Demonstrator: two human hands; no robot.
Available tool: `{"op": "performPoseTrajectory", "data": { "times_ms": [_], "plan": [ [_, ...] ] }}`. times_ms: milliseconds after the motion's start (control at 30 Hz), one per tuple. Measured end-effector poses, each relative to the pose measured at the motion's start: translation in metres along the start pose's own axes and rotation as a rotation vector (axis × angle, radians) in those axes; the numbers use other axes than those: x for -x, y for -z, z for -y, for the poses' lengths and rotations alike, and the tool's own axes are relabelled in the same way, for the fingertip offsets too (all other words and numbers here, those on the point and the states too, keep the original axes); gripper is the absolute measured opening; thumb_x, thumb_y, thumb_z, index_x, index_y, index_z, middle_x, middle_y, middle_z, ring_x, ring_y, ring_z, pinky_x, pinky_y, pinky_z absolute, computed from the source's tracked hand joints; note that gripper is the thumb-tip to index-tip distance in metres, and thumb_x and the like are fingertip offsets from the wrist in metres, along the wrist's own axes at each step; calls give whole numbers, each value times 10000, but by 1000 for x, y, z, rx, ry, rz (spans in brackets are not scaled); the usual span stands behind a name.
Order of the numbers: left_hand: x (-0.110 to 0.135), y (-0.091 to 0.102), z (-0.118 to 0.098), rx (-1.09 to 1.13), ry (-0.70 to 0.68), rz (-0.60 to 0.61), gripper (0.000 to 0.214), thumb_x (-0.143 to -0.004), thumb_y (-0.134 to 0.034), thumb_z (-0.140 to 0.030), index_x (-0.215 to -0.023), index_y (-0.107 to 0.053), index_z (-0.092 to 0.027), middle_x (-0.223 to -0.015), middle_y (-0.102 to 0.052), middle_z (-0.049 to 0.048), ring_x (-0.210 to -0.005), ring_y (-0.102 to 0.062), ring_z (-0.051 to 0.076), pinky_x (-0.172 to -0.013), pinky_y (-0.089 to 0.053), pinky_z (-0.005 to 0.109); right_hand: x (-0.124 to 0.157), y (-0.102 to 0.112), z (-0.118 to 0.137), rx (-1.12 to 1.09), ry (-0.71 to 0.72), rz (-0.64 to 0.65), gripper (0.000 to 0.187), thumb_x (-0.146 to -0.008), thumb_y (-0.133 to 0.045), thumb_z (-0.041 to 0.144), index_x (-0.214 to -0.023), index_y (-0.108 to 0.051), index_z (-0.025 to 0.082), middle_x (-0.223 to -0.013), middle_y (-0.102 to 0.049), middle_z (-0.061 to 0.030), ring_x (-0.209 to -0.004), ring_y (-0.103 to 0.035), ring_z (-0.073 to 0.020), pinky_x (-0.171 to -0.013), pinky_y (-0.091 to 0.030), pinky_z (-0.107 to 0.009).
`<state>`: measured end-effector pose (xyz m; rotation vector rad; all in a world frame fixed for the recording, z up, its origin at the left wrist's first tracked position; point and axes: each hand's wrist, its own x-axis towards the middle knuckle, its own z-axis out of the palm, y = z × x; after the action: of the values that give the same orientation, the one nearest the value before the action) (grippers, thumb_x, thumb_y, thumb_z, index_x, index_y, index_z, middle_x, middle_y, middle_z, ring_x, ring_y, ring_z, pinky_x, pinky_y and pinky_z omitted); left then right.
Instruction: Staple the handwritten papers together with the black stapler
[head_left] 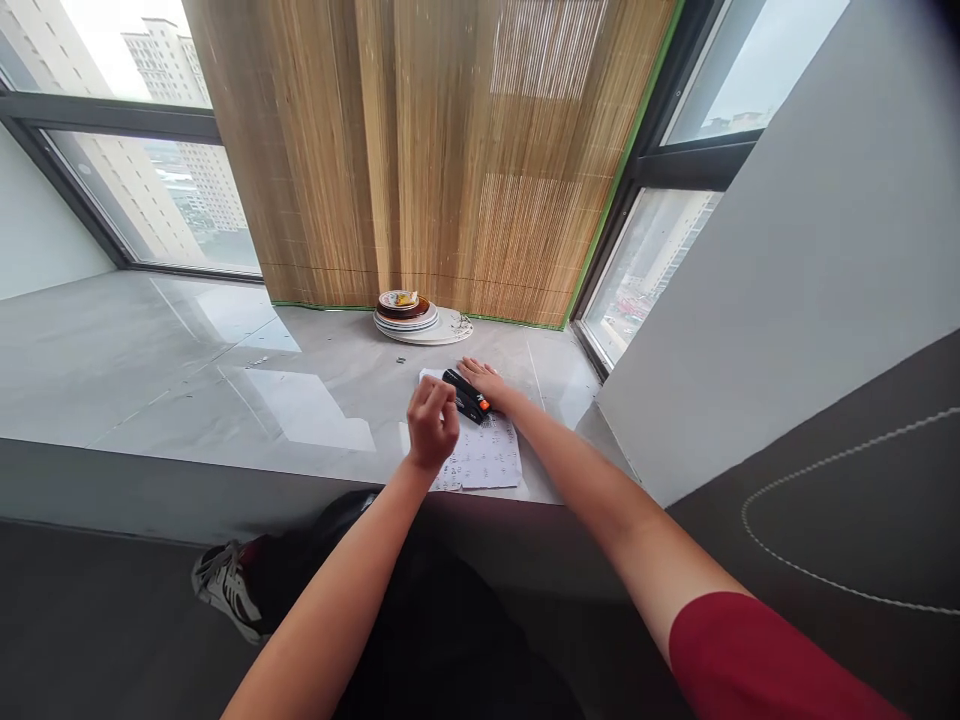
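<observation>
A black stapler point(466, 397) with an orange patch near its near end lies on sheets of white paper point(491, 458) covered with rows of handwriting. My left hand point(433, 420) is closed in a fist just left of the stapler, over the paper, and nothing shows sticking out of it. Past the stapler's right side, my right hand point(482, 378) lies flat with its fingers stretched out, by the far edge of the paper. Whether that hand touches the stapler I cannot tell.
A stack of plates and bowls point(405, 312) stands at the back of the grey ledge point(187, 390), before a bamboo blind point(435, 150). Small dark bits point(401, 360) lie nearby. Windows flank the blind, and a white wall point(757, 270) rises at the right.
</observation>
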<state>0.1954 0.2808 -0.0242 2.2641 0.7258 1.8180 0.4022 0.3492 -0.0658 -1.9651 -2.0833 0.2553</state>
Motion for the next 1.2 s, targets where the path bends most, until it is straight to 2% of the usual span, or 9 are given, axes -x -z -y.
{"op": "performPoseTrajectory", "data": {
  "times_ms": [133, 233, 300, 400, 533, 667, 867, 1000, 1200],
  "plan": [
    [-2, 2, 35, -145, 360, -25, 307, -843, -394, 1, -936, -566, -236, -1005, -634, 94, -970, -621, 247, -880, -509, 379, 10, 10, 1, -76, -48, -159, 522, -1058, -400, 315, -1548, -482, 156, -1649, -443, -160, -1551, -376, -277, -1270, -300, -458],
    [3, 2, 56, -348, 616, 294, 368, -859, -441, -28, -1113, -636, -208, -1205, -667, 153, -1171, -599, 317, -982, -484, 439, 31, 20, 4, -169, -80, -340, 448, -1078, -314, 338, -1329, -646, 172, -1365, -655, -150, -1308, -575, -262, -1137, -439, -417],
    [8, -1, 61, -453, 656, 460, 369, -909, -467, -87, -1207, -658, -189, -1316, -642, 181, -1259, -558, 357, -1031, -455, 477, 54, 24, 4, -267, -21, -347, 457, -1087, -313, 448, -1168, -685, 196, -1167, -697, -105, -1103, -635, -235, -1013, -503, -389],
    [14, -6, 59, -557, 597, 554, 356, -976, -492, -208, -1285, -666, -178, -1427, -583, 200, -1347, -494, 380, -1092, -411, 505, 90, 20, 3, -287, 120, -237, 413, -961, -606, 575, -1142, -660, 208, -1092, -684, -66, -993, -638, -223, -919, -522, -370],
    [17, -7, 56, -610, 540, 616, 378, -1009, -463, -229, -1328, -658, -174, -1446, -582, 193, -1350, -486, 367, -1096, -408, 502, 111, 9, -3, -232, 164, -290, 285, -871, -750, 357, -1111, -692, 215, -1055, -694, -59, -943, -650, -225, -944, -509, -400],
    [17, -3, 56, -609, 538, 639, 434, -1008, -396, -161, -1352, -658, -193, -1452, -597, 163, -1337, -492, 348, -1077, -421, 480, 106, 7, -13, -321, 133, -357, 317, -852, -697, 194, -1166, -717, 234, -1070, -727, -49, -874, -663, -200, -945, -520, -397],
    [17, -2, 52, -596, 549, 609, 443, -982, -411, -141, -1324, -682, -219, -1414, -626, 152, -1312, -504, 347, -1069, -424, 482, 110, 8, -16, -374, 118, -408, 395, -825, -750, 246, -1217, -702, 264, -1107, -762, -44, -943, -658, -215, -964, -524, -400],
    [17, -2, 54, -558, 577, 581, 441, -962, -426, -122, -1296, -697, -218, -1399, -636, 155, -1318, -517, 345, -1079, -427, 488, 114, 15, -9, -398, 167, -493, 181, -951, -641, 391, -1024, -745, 263, -1047, -768, -33, -907, -632, -207, -956, -518, -382],
    [10, -1, 59, -336, 769, 387, 398, -1030, -352, -212, -1202, -711, -201, -1284, -716, 167, -1268, -595, 341, -1042, -459, 470, 112, 16, -2, -348, 134, -500, 386, -1035, -485, 461, -831, -740, 256, -1039, -748, -62, -985, -633, -224, -1008, -498, -395]
  ]
}}
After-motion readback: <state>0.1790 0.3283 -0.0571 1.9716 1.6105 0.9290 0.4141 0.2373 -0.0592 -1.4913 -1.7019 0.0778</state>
